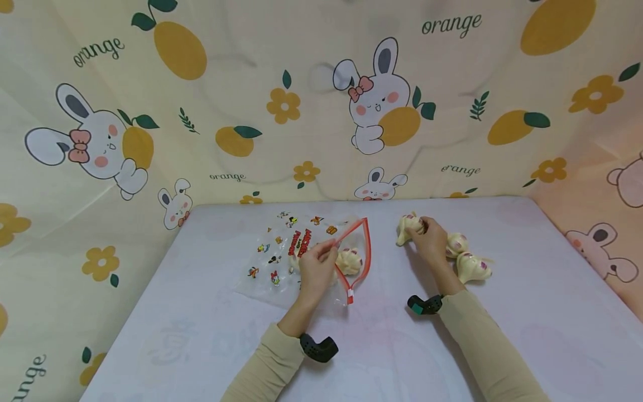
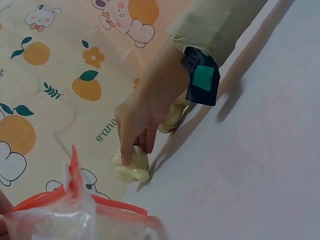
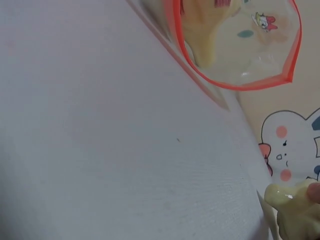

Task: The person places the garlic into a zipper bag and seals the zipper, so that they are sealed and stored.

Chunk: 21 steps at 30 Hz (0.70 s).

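Note:
My left hand (image 1: 317, 271) pinches the upper edge of a clear zip bag (image 1: 263, 287) with printed cartoon figures. The bag lies on its side, its red-rimmed mouth gaping toward the right. Inside, near the mouth, is a garlic bulb (image 1: 349, 261) with purple marks. My right hand (image 1: 431, 243) grips another garlic bulb (image 1: 408, 226) between thumb and fingers, to the right of the bag mouth. The left wrist view shows this held bulb (image 2: 131, 172) from the side. Two more garlic bulbs, one (image 1: 457, 243) partly behind the other (image 1: 473, 268), lie right of my right hand.
A white-covered table (image 1: 201, 346) carries everything. Behind it hangs a cloth backdrop (image 1: 311, 50) printed with rabbits and oranges, which also runs down both sides. A white slider (image 1: 350, 296) sits at the near end of the bag's red zip. Each wrist wears a black device (image 1: 319, 348).

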### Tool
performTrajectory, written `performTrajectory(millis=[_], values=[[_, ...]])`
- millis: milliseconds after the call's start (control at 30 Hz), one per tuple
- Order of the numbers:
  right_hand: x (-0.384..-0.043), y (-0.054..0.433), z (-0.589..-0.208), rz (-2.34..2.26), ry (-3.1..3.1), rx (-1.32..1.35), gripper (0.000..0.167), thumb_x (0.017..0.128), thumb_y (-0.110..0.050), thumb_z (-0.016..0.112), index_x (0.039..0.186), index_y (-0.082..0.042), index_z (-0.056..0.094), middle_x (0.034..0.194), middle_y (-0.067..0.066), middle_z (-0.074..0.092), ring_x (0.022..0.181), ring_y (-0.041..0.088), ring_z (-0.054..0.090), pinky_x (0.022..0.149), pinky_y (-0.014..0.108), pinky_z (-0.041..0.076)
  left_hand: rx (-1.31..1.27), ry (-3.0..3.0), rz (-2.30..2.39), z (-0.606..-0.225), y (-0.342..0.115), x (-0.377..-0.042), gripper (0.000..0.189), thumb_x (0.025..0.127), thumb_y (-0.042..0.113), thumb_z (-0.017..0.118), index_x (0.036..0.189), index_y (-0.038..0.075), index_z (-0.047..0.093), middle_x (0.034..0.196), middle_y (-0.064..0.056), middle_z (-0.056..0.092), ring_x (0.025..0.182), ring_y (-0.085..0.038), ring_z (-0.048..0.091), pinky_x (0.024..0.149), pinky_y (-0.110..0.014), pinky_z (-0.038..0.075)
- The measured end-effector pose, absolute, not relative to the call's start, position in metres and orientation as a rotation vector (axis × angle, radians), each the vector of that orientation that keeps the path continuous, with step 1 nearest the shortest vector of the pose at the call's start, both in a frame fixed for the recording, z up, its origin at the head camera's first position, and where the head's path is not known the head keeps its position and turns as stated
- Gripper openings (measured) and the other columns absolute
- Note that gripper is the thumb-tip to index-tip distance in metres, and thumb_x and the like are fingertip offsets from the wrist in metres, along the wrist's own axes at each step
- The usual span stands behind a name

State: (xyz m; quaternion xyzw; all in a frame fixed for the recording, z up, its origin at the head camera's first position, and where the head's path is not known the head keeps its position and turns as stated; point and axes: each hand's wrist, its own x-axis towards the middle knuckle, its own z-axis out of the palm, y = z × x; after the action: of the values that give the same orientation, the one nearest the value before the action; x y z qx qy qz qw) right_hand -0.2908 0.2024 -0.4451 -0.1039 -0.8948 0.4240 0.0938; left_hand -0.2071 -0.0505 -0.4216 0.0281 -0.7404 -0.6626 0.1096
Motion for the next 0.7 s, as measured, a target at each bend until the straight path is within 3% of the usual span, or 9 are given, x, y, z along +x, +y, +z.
performTrajectory(millis=[400, 700], values=[[-0.278, 0.195, -0.440, 1.248, -2.638, -0.213, 0.054, 0.091, -0.018, 0.064, 0.133, 0.011, 0.046, 0.132, 0.033, 0.055, 0.117, 0.041, 0.056, 0.103, 0.050, 0.050, 0.087, -2.173, -1.953, -0.421, -0.050, -0.206, 0.027, 0.091, 0.006, 0.060, 0.117, -0.003, 0.066, 0.118, -0.021, 0.069, 0.108, -0.032, 0.069, 0.087, -0.024, 0.060], [-0.269, 0.190, -0.433, 1.274, -2.632, -0.130, 0.053, 0.091, -0.017, 0.065, 0.133, 0.010, 0.047, 0.127, 0.034, 0.056, 0.114, 0.043, 0.056, 0.103, 0.052, 0.049, 0.099, -2.191, -1.909, -0.422, -0.050, -0.205, 0.024, 0.091, 0.007, 0.061, 0.114, 0.002, 0.069, 0.114, -0.017, 0.072, 0.104, -0.026, 0.072, 0.085, -0.020, 0.060]])
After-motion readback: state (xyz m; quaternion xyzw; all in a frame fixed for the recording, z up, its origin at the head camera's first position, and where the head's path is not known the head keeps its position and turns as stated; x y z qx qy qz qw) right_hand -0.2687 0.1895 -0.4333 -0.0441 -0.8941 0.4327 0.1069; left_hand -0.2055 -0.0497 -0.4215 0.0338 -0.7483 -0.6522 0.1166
